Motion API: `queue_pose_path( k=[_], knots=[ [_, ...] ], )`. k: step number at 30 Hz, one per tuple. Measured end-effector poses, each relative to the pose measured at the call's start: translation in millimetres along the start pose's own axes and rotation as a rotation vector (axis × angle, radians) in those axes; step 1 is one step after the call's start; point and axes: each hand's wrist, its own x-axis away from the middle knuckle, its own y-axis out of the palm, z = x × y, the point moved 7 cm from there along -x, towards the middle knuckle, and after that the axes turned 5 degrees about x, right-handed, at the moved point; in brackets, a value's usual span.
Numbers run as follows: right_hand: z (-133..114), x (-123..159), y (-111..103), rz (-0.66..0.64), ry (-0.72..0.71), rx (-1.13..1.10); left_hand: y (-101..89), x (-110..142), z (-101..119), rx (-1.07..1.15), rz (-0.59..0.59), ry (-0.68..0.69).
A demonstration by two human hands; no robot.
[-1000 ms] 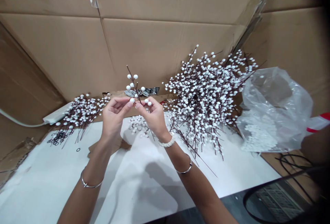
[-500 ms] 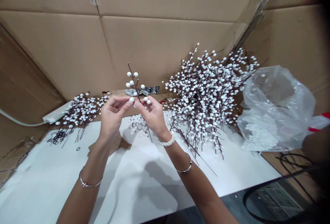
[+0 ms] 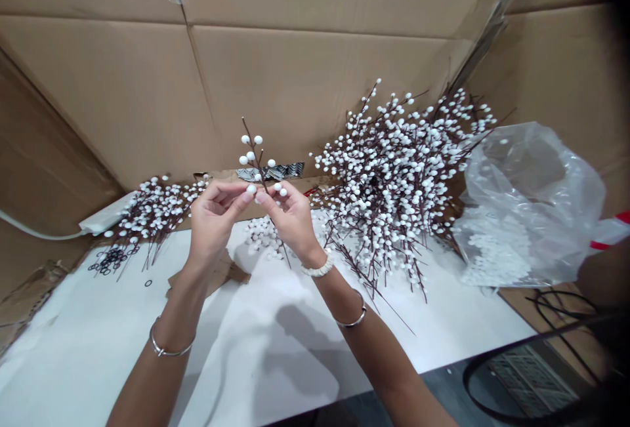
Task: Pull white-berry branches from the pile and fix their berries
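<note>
- Above the worktop (image 3: 98, 348), near its back edge, the left hand (image 3: 211, 220) pinched a white ball (image 3: 251, 189) and the right hand (image 3: 290, 220) gripped the twig (image 3: 258, 159).
- Too hard a push could have snapped a side stem; a slack pinch could have dropped the ball.
- Heaped branches (image 3: 394, 178) crowded the back edge, a clear bag (image 3: 531, 164) the right corner; cardboard (image 3: 315, 86) stood behind.

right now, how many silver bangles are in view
2. The left bangle circles the left forearm, and the right bangle circles the right forearm. Any under the piled sprigs would be hidden.
</note>
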Motion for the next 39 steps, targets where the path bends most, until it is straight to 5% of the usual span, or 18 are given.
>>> queue_pose_path(
  k=[12, 17, 20, 24, 28, 33, 39],
  knots=[
    [11.6, -8.6, -4.6, -0.017, 0.197, -0.411, 6.0, 1.4, -2.7, -0.021, -0.093, -0.119],
    [12.4, -13.1, -11.2, 0.008, 0.285, -0.587, 29.2, 22.9, -17.4, -0.118, -0.591, -0.481],
    [10.6, -12.4, -12.5, 0.009, 0.309, -0.634, 41.5, 34.3, -15.5, -0.113, -0.781, -0.529],
    [-0.3, -10.7, -9.7, -0.096, 0.269, -0.652, 47.3, 32.7, -14.6, -0.068, -0.746, -0.489],
    [-6.9, -9.8, -3.3, -0.27, 0.291, -0.664, 40.2, 23.8, -14.1, -0.003, -0.582, -0.444],
    [-4.0, -18.4, -29.4, 0.077, 0.164, -0.522, 30.0, 18.9, -18.0, -0.061, -0.444, -0.435],
    [-0.7, -17.2, -49.8, 0.38, 0.082, -0.478, 43.0, 29.1, -32.3, -0.224, -0.545, -0.459]
  ],
)
